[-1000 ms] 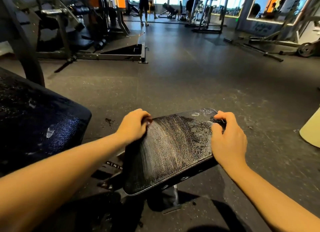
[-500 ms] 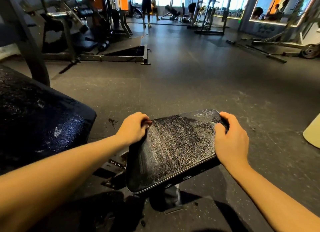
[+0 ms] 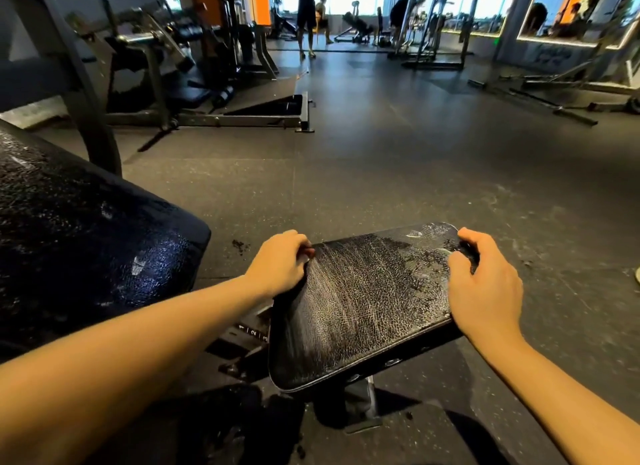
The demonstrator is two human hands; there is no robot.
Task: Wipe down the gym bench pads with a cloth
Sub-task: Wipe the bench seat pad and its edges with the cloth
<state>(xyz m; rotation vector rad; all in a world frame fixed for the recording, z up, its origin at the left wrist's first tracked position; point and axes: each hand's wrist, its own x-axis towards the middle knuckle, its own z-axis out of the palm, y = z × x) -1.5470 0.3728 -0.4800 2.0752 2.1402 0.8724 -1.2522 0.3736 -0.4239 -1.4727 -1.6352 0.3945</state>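
**Cracked vinyl, speckled rubber**

The seat pad (image 3: pixel 363 301) at 6 o'clock is black leatherette, glossy and finely cracked, with whitish streaks across its left half. The back pad (image 3: pixel 86 239) at 9 o'clock is black pebbled vinyl with a wet-looking sheen. The floor (image 3: pixel 398 173) is matt, dark, speckled rubber. The machine frame (image 3: pixel 242 119) at 11 o'clock is dull dark metal.

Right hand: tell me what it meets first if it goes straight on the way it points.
The right hand grips the right edge of the seat pad, pointing away from the person. Past the pad's far corner only bare floor shows, so the way looks free, though depth is unclear.
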